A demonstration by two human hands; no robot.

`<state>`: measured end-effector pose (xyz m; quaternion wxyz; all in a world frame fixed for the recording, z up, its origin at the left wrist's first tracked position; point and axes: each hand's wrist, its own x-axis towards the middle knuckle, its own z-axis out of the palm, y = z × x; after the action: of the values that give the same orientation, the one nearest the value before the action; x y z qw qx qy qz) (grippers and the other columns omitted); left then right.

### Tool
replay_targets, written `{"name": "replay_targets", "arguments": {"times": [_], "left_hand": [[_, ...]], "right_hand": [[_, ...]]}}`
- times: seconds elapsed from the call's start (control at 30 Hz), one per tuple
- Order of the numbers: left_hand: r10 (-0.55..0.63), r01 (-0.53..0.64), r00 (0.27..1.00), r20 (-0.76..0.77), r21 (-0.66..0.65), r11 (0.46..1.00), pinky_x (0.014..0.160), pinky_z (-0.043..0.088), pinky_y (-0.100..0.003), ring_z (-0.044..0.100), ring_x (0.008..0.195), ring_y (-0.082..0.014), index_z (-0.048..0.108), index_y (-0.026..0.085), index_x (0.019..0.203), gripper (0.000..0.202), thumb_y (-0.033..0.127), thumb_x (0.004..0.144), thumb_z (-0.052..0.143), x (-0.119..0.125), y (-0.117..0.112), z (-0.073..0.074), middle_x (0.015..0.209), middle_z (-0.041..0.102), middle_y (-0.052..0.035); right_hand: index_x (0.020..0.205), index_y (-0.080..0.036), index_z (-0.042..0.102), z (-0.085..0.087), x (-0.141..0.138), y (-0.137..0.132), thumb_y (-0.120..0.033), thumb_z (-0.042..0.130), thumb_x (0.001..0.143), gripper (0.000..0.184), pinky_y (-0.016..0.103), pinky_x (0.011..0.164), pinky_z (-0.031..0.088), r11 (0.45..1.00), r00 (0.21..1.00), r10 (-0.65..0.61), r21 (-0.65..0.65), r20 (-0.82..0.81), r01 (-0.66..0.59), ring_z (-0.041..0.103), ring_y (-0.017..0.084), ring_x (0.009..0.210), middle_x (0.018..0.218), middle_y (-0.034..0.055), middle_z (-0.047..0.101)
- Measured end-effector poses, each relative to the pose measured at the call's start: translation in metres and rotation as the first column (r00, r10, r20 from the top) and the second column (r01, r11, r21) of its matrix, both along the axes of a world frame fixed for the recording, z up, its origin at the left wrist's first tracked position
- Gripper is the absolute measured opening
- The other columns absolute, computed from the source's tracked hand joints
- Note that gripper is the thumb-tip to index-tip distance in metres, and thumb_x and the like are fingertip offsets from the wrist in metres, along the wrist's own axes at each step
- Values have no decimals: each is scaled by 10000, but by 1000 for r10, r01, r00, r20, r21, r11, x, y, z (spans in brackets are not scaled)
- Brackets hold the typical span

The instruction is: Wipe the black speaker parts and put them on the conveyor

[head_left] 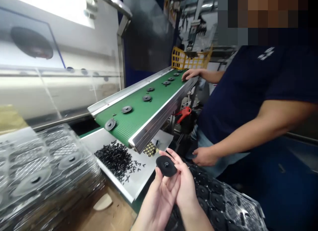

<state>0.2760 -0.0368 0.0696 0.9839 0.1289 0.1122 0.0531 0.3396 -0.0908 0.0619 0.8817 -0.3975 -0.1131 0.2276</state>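
A round black disc (pixel 165 170) with a small raised centre and a light marking is held up in front of me, its face toward the camera. My left hand (pixel 162 194) has its thumb at the disc's left edge, and its other fingers lie partly hidden behind. From the right, my right hand (pixel 185 183) grips the opposite edge with bent fingers. Just beyond my hands, a pile of small black pieces (pixel 115 160) lies on a white sheet (pixel 142 176). A yellow sheet with dark round dots (pixel 150 149) is close to the conveyor's end.
Several grey discs (pixel 127 109) sit along a green conveyor belt (pixel 136 120). Clear plastic trays (pixel 62 138) are stacked at left; a tray (pixel 244 206) of black discs is at lower right. A co-worker's hand (pixel 192 73) reaches over the belt. A yellow basket (pixel 178 59) stands behind.
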Motion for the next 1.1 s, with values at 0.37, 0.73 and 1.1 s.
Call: {"name": "replay_targets", "arguments": {"times": [0.37,0.73,1.1], "left_hand": [[52,-55,998,27,152,987,941,494,-293,592,1094,-225,486,67,1216,425,268,847,549,39,-27,23,1087,657,-184],[80,-80,997,11,84,993,870,543,-313,632,1025,-225,593,78,1050,284,273,850,545,43,-29,17,1014,677,-161],[98,-98,995,3,-38,994,858,517,-294,668,904,-193,561,108,875,185,286,828,577,31,-27,15,892,675,-127]], "right_hand": [[976,-154,648,10,38,-15,-290,589,644,364,343,938,429,994,992,-109,2,-69,109,637,213,974,988,67,714],[1004,-148,650,0,43,-15,-297,554,649,397,345,934,434,993,989,-120,-28,-88,118,634,214,981,1023,73,704],[1002,-194,636,-4,34,-16,-263,490,678,362,366,1053,320,979,980,-145,-160,-136,123,604,194,1033,987,2,713]]}}
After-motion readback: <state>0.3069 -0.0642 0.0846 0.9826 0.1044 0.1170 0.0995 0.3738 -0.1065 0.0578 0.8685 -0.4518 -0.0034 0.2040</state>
